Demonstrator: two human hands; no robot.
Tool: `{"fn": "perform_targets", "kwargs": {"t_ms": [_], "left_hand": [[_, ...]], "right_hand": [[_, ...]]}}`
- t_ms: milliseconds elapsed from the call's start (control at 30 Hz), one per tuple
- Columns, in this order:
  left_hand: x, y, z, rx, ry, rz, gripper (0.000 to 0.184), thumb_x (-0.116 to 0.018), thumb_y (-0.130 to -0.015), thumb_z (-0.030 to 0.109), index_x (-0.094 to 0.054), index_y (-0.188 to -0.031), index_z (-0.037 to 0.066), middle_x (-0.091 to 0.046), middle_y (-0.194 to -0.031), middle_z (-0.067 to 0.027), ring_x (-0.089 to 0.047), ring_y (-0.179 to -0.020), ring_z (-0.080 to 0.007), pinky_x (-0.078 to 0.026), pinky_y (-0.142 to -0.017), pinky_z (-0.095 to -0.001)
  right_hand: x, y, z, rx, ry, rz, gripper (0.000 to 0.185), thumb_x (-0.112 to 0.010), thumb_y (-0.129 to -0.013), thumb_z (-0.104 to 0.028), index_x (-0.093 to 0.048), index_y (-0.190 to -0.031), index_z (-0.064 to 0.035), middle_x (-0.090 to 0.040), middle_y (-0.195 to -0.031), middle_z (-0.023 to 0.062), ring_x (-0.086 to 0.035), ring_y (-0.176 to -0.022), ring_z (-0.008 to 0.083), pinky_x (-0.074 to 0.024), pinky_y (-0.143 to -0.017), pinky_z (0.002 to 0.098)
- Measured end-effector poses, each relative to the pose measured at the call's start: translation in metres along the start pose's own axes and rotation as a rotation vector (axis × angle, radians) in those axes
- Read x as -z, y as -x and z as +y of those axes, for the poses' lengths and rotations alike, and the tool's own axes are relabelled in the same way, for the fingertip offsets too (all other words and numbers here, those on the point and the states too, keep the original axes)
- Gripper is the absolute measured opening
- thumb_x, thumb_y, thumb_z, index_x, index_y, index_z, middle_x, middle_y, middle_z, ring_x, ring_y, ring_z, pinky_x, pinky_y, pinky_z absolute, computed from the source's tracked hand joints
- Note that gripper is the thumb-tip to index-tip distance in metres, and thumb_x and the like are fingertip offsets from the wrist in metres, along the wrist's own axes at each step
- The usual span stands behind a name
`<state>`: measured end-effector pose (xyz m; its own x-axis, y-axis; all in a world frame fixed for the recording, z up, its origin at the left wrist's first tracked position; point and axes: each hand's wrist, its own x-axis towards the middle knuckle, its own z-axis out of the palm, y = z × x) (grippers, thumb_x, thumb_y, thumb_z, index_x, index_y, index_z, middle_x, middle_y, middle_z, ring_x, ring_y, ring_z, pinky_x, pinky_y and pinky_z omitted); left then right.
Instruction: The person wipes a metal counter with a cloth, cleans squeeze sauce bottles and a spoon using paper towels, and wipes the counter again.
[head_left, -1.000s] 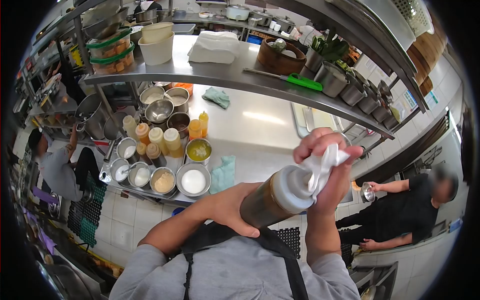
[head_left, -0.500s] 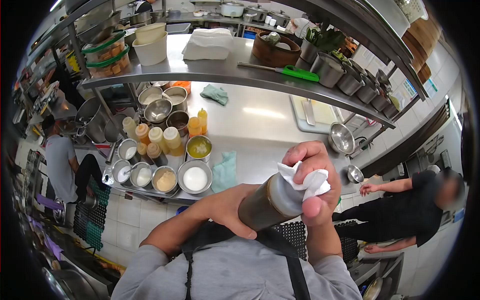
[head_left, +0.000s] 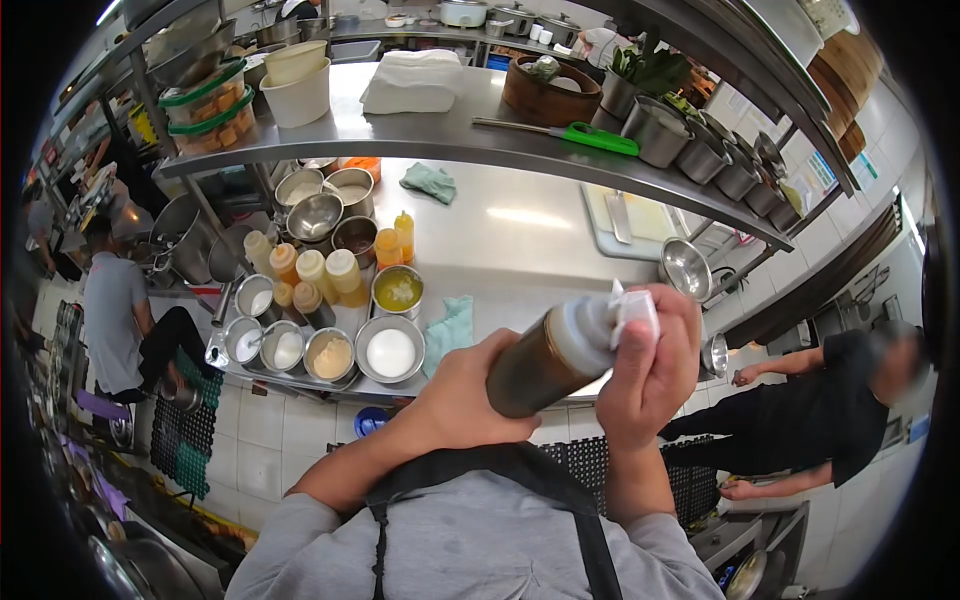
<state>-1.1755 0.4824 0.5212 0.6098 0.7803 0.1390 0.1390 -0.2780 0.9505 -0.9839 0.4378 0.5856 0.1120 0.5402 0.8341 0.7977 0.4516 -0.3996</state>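
Note:
A squeeze bottle (head_left: 540, 365) with dark brown liquid and a cloudy top is tilted in front of my chest, its top end pointing up and right. My left hand (head_left: 462, 395) wraps round its lower body. At the top end, my right hand (head_left: 658, 375) pinches a folded white paper towel (head_left: 637, 312) against the nozzle, which the paper hides. Beyond my left hand, on the steel counter (head_left: 520, 270), stand a bowl of white powder (head_left: 391, 354), a pot of yellow-green liquid (head_left: 398, 290) and a teal cloth (head_left: 450, 335).
Several sauce bottles (head_left: 345, 278) and metal tubs crowd the counter's left. A knife (head_left: 619, 218) lies on a cutting board (head_left: 650, 230) at the right back. The overhead shelf (head_left: 430, 135) spans the counter. One person (head_left: 830, 400) stands at right; another (head_left: 115, 310) sits at left.
My right hand has shifted right and outward, bringing the paper towel from the bottle's shoulder to its nozzle end. The bottle has moved slightly right. The person at right has lowered an arm.

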Motion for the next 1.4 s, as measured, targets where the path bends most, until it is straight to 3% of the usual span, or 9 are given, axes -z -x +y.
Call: {"fn": "perform_targets", "kwargs": {"t_ms": [133, 267, 333, 433, 567, 733, 933, 1200, 1400], "left_hand": [[-0.004, -0.002, -0.006, -0.008, -0.090, 0.142, 0.069, -0.089, -0.065, 0.028, -0.059, -0.121, 0.001, -0.071, -0.100, -0.0165, -0.072, -0.093, -0.0266, -0.055, -0.086, -0.0382], [0.001, -0.004, -0.016, -0.093, -0.022, -0.017, 0.070, -0.090, -0.065, 0.028, -0.059, -0.121, 0.000, -0.072, -0.103, -0.0150, -0.072, -0.096, -0.0252, -0.055, -0.087, -0.0378], [0.003, -0.009, -0.018, -0.122, 0.103, -0.197, 0.073, -0.090, -0.065, 0.026, -0.059, -0.125, -0.001, -0.072, -0.107, -0.0139, -0.071, -0.099, -0.0241, -0.054, -0.090, -0.0372], [0.001, -0.012, -0.031, -0.117, 0.325, -0.413, 0.083, -0.092, -0.065, 0.023, -0.056, -0.135, -0.003, -0.069, -0.121, -0.0092, -0.064, -0.111, -0.0184, -0.049, -0.101, -0.0348], [0.002, -0.018, -0.065, -0.063, 0.563, -0.728, 0.097, -0.095, -0.061, 0.014, -0.048, -0.145, 0.002, -0.065, -0.132, -0.0116, -0.062, -0.124, -0.0234, -0.047, -0.108, -0.0415], [0.008, -0.018, -0.042, -0.042, 0.509, -0.585, 0.093, -0.093, -0.064, 0.015, -0.049, -0.144, 0.001, -0.064, -0.132, -0.0107, -0.061, -0.124, -0.0225, -0.046, -0.109, -0.0402], [0.010, -0.020, -0.030, -0.072, 0.434, -0.367, 0.084, -0.090, -0.067, 0.022, -0.054, -0.139, -0.001, -0.067, -0.126, -0.0100, -0.063, -0.116, -0.0195, -0.048, -0.104, -0.0355], [0.001, -0.028, -0.029, 0.001, 0.196, 0.073, 0.077, -0.089, -0.066, 0.025, -0.056, -0.131, 0.001, -0.070, -0.117, -0.0142, -0.068, -0.108, -0.0221, -0.052, -0.096, -0.0361], [-0.004, -0.030, -0.027, -0.013, 0.075, 0.175, 0.068, -0.088, -0.065, 0.028, -0.057, -0.119, 0.002, -0.073, -0.104, -0.0202, -0.073, -0.097, -0.0332, -0.056, -0.087, -0.0402]], "right_hand": [[0.000, 0.006, -0.003, 0.078, 0.131, 0.015, 0.026, -0.058, -0.104, -0.014, -0.062, -0.089, 0.0061, -0.066, -0.108, 0.0163, -0.062, -0.093, 0.0247, -0.0480, -0.084, 0.0332], [-0.002, -0.009, 0.020, -0.345, -0.461, 0.162, 0.016, -0.062, -0.102, -0.012, -0.067, -0.099, 0.0028, -0.067, -0.112, 0.0145, -0.062, -0.097, 0.0198, -0.0490, -0.085, 0.0326], [-0.002, -0.017, 0.030, -0.306, -0.843, -0.199, 0.040, -0.060, -0.106, -0.037, -0.068, -0.105, 0.0030, -0.066, -0.115, 0.0158, -0.062, -0.101, 0.0192, -0.0489, -0.091, 0.0336], [-0.010, -0.016, 0.033, -0.230, -1.173, -0.573, 0.070, -0.074, -0.086, -0.065, -0.069, -0.108, 0.0021, -0.066, -0.121, 0.0181, -0.064, -0.110, 0.0256, -0.0488, -0.098, 0.0395], [-0.017, -0.003, 0.016, -0.284, -1.184, -0.551, 0.098, -0.087, -0.058, -0.074, -0.068, -0.119, 0.0011, -0.065, -0.124, 0.0195, -0.062, -0.121, 0.0309, -0.0478, -0.103, 0.0437], [-0.022, -0.008, 0.022, -0.132, -0.939, -0.536, 0.116, -0.088, -0.042, -0.075, -0.058, -0.122, 0.0040, -0.065, -0.119, 0.0182, -0.071, -0.105, 0.0310, -0.0584, -0.089, 0.0418], [-0.026, 0.000, 0.039, -0.257, -0.649, -0.338, 0.102, -0.086, -0.051, -0.078, -0.064, -0.114, -0.0004, -0.071, -0.102, 0.0081, -0.069, -0.088, 0.0210, -0.0552, -0.081, 0.0330], [-0.039, -0.007, 0.029, -0.088, -0.074, -0.084, 0.072, -0.072, -0.086, -0.065, -0.064, -0.114, 0.0016, -0.066, -0.099, 0.0121, -0.066, -0.084, 0.0314, -0.0530, -0.074, 0.0370], [-0.049, 0.009, 0.033, 0.046, -0.058, 0.079, 0.034, -0.057, -0.107, -0.028, -0.062, -0.115, 0.0052, -0.064, -0.127, 0.0221, -0.061, -0.113, 0.0334, -0.0458, -0.100, 0.0395]]}}
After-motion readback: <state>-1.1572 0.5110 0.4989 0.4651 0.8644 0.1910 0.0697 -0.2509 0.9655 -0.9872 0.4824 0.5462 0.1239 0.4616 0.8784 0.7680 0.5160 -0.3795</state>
